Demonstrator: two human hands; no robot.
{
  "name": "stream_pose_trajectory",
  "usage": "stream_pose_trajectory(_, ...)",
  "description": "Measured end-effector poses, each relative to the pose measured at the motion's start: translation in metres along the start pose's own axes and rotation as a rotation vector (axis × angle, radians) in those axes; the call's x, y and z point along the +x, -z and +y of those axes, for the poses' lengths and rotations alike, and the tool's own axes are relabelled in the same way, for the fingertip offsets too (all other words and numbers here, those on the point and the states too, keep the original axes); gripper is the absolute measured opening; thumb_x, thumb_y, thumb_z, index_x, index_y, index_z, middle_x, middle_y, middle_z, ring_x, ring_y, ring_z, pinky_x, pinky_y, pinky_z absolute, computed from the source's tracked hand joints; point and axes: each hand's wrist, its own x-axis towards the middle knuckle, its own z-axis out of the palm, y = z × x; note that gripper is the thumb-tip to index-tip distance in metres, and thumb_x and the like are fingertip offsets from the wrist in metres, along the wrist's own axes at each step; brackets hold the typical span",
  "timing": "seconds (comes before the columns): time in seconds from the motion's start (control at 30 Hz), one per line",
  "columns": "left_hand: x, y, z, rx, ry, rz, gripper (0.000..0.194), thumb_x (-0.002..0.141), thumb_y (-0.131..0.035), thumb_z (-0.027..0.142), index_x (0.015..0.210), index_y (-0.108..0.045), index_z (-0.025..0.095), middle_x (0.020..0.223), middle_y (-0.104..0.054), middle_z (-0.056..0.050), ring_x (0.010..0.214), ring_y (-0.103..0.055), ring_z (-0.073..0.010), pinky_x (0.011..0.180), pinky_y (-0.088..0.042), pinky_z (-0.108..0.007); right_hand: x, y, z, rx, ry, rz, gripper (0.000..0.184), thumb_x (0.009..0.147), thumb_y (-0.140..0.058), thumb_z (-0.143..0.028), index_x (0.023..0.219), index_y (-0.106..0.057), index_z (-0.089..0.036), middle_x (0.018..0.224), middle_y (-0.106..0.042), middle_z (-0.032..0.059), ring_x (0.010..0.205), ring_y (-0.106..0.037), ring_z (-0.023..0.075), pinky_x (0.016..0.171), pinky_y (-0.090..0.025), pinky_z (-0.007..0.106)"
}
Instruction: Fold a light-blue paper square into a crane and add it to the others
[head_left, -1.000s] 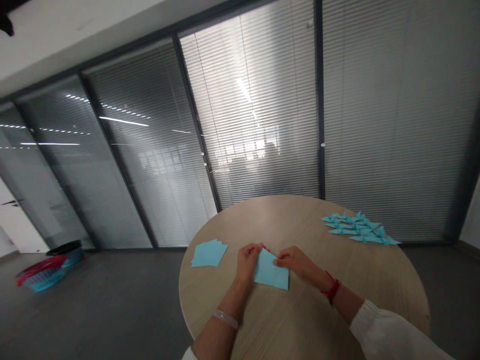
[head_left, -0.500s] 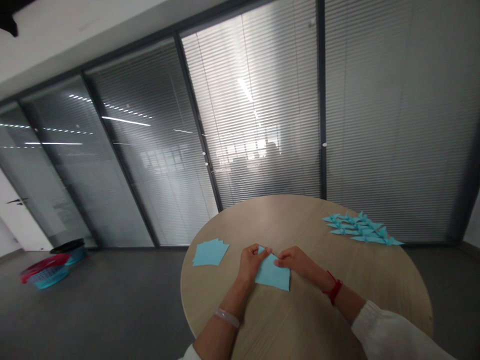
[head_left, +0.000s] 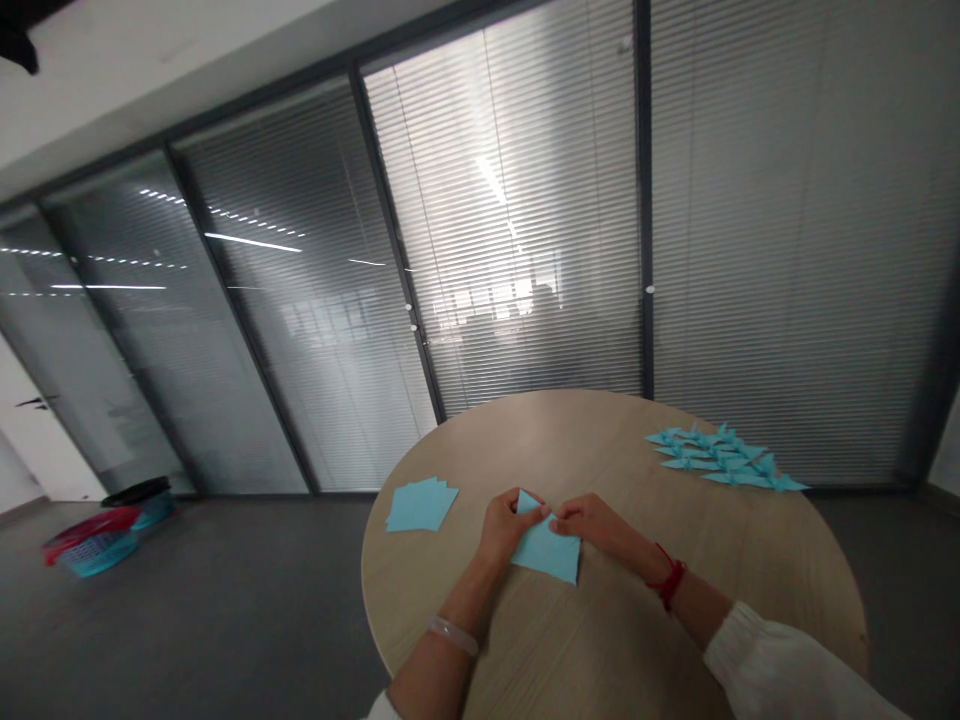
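The left hand (head_left: 508, 526) and right hand (head_left: 592, 525) grip a folded blue paper sheet (head_left: 546, 553) at its raised corner, fingers closed, on the round wooden worktop (head_left: 570, 430).

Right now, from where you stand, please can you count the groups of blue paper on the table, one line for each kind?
Blue paper sheet between left hand and right hand: 1
Stack of flat blue squares: 1
Cluster of folded blue paper cranes: 1
Total: 3
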Motion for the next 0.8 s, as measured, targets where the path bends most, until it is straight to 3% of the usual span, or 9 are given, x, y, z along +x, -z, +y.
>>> stream_pose_trajectory(0.2,-0.0005,0.0008,0.0018,0.042,0.004,-0.032,0.031,0.056,-0.077,0.039,0.068,-0.067,0.012,0.058,-0.057,0.0,0.052,-0.048,-0.0106,0.05,-0.035,-0.021,-0.0035,-0.0012,-0.0017,-0.004,0.027,-0.027,0.04,0.075,-0.052,-0.05,0.056,-0.057,-0.015,0.047,-0.042,-0.0037,0.047,-0.037,0.0089,0.045,-0.027,0.02)
stream_pose_trajectory(0.43,0.0002,0.0001,0.0001,0.002,0.023,-0.034,0.031,0.055,-0.078,0.038,0.068,-0.067,0.012,0.059,-0.058,0.0,0.053,-0.048,-0.0107,0.05,-0.035,-0.021,-0.0047,0.0014,-0.0045,-0.087,0.109,0.013,0.04,0.075,-0.052,-0.048,0.059,-0.062,-0.013,0.05,-0.048,-0.0018,0.05,-0.038,0.0095,0.046,-0.026,0.021)
stream_pose_trajectory(0.8,0.0031,0.003,0.0022,-0.065,0.054,0.084,0.033,0.051,-0.079,0.038,0.068,-0.067,0.012,0.056,-0.059,0.0,0.05,-0.049,-0.0109,0.05,-0.037,-0.022,-0.0039,0.001,-0.0037,0.032,-0.006,0.013,0.039,0.072,-0.056,-0.051,0.064,-0.063,-0.013,0.054,-0.057,0.0007,0.051,-0.05,0.0123,0.049,-0.038,0.022)
